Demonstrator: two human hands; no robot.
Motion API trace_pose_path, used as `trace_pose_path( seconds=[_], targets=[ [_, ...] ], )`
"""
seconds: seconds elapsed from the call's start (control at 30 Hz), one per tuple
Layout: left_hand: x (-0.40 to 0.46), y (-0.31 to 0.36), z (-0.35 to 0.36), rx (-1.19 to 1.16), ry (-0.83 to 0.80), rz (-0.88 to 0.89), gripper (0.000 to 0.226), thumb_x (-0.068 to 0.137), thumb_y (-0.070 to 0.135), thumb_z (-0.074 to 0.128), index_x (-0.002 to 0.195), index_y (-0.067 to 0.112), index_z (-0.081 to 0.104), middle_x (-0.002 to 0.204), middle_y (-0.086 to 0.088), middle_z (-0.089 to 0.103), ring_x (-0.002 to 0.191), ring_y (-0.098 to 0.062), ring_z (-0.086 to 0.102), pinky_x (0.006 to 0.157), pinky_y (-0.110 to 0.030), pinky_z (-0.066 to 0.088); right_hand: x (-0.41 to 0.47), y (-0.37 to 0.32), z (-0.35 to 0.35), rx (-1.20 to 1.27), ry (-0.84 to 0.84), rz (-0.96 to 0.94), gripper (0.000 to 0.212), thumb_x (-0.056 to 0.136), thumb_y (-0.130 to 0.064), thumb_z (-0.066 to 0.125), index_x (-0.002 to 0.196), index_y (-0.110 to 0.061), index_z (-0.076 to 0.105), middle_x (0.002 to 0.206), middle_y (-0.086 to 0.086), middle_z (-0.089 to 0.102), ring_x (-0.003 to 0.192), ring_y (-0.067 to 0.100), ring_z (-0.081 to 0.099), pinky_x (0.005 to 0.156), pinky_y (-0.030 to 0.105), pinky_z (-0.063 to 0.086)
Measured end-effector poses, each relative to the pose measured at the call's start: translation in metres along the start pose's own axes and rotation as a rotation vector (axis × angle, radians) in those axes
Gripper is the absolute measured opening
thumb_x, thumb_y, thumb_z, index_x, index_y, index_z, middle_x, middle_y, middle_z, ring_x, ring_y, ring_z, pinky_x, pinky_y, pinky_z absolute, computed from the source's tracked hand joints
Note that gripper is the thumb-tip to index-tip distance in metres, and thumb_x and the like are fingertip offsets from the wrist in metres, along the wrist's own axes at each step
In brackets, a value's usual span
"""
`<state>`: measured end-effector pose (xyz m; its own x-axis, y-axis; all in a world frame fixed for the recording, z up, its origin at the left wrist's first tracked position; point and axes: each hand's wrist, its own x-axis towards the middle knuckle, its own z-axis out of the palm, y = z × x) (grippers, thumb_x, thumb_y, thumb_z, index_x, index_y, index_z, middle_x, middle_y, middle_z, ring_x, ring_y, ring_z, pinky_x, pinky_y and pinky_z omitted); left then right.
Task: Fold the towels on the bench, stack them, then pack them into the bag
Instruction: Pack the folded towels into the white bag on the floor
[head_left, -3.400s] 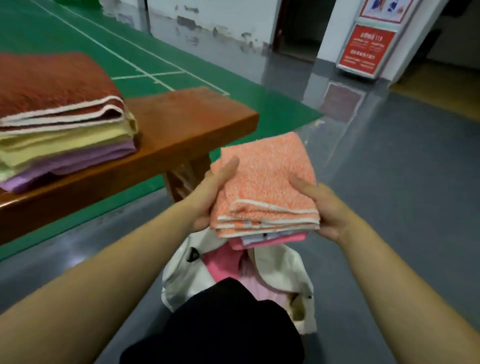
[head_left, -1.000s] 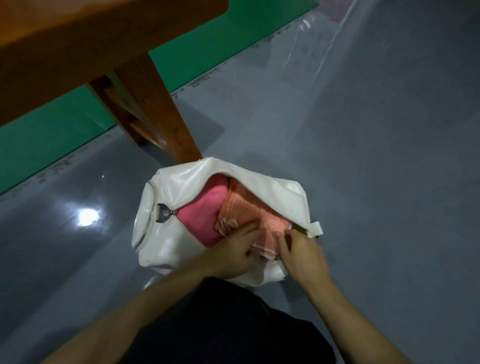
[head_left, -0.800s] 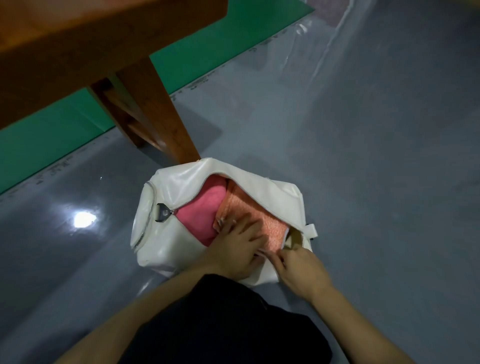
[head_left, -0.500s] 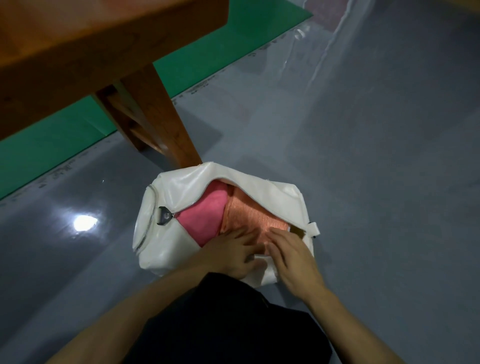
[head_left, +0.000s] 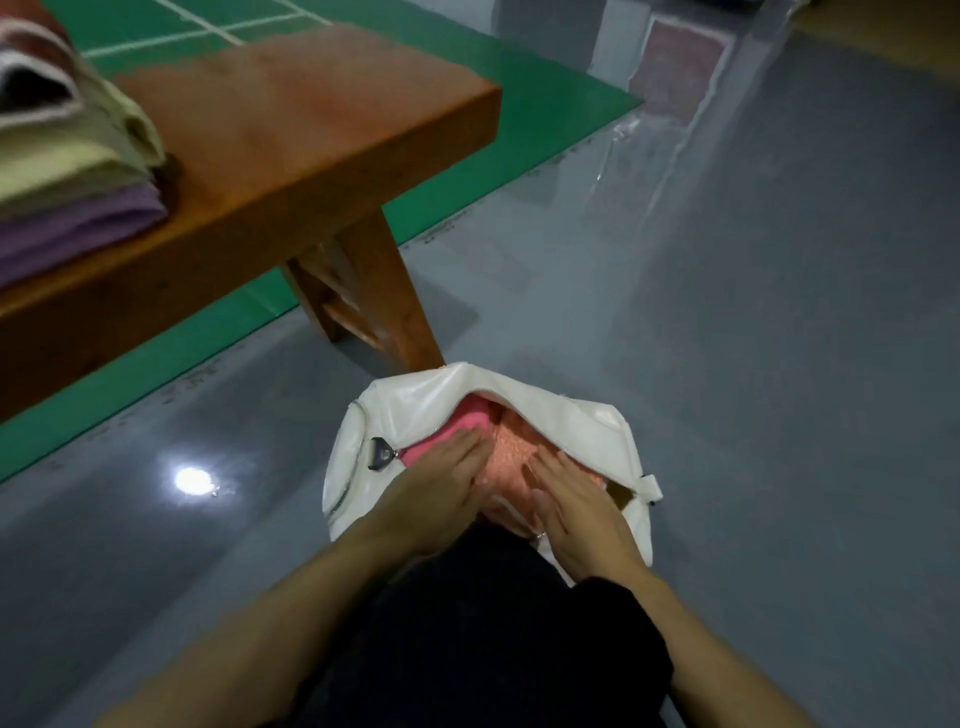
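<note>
The white bag sits on the grey floor just in front of the bench leg, with open floor to its right and far side. Its long axis runs left to right, the unzipped mouth facing up and toward the person. Both hands lie flat, fingers spread, gripping nothing — the left hand at the seam between the pink towel and the orange towel, the right hand on the orange one. On the bench, far left, a stack of folded towels is cut off by the frame edge. The bag's near side is hidden behind the hands and dark clothing.
</note>
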<state>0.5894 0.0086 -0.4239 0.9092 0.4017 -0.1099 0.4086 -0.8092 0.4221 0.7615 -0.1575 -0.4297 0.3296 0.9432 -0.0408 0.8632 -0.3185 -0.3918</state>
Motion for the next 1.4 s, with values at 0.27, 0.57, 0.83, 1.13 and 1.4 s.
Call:
trace_pose_path(
  seconds=[0.27, 0.57, 0.83, 1.13, 1.4],
  targets=[
    [-0.055, 0.024, -0.151, 0.133, 0.15, -0.018, 0.067, 0.106, 0.054, 0.027, 0.162, 0.027, 0.006, 0.169, 0.01, -0.003, 0.155, -0.006, -0.003, 0.126, -0.027, 0.007, 0.045, -0.068, -0.098, -0.043, 0.206, -0.287, 0.061, 0.106, -0.053, 0.022, 0.153, -0.021, 0.043, 0.161, -0.007, 0.033, 0.151, 0.012, 0.027, 0.121, 0.036, 0.027],
    [-0.146, 0.052, -0.301, 0.343, 0.41, -0.064, 0.067, 0.104, 0.055, 0.029, 0.162, 0.029, 0.009, 0.169, 0.01, -0.002, 0.153, -0.005, 0.003, 0.126, -0.025, 0.009, 0.115, -0.22, -0.196, -0.013, 0.327, -0.583, 0.056, 0.105, -0.05, 0.03, 0.154, -0.024, 0.04, 0.16, -0.006, 0.037, 0.149, 0.012, 0.031, 0.12, 0.033, 0.027],
    [-0.223, 0.015, -0.372, -0.117, 1.177, -0.52, 0.054, 0.1, 0.051, 0.051, 0.143, 0.018, 0.051, 0.149, -0.004, 0.045, 0.138, -0.02, 0.042, 0.118, -0.04, 0.031, 0.152, -0.369, -0.231, 0.688, -0.012, -0.272, 0.044, 0.1, -0.062, 0.043, 0.114, -0.027, 0.066, 0.124, -0.008, 0.067, 0.114, 0.013, 0.06, 0.104, 0.037, 0.046],
    [-0.221, -0.065, -0.359, -1.209, 1.177, -0.726, 0.115, 0.041, 0.073, 0.088, 0.13, 0.008, 0.054, 0.111, -0.01, 0.074, 0.093, -0.026, 0.072, 0.075, -0.044, 0.06, 0.194, -0.424, -0.262, 0.939, -0.441, -0.047, 0.052, 0.09, -0.068, 0.057, 0.097, -0.019, 0.07, 0.093, 0.003, 0.075, 0.085, 0.02, 0.072, 0.082, 0.033, 0.06],
    [-0.225, -0.067, -0.357, -1.211, 1.145, -0.612, 0.081, 0.055, 0.059, 0.088, 0.118, 0.014, 0.067, 0.101, -0.003, 0.078, 0.091, -0.026, 0.076, 0.09, -0.048, 0.058, 0.206, -0.445, -0.272, 0.705, -0.465, 0.038, 0.068, 0.075, -0.065, 0.077, 0.115, -0.011, 0.065, 0.115, 0.009, 0.075, 0.105, 0.029, 0.073, 0.098, 0.044, 0.055]
  ],
)
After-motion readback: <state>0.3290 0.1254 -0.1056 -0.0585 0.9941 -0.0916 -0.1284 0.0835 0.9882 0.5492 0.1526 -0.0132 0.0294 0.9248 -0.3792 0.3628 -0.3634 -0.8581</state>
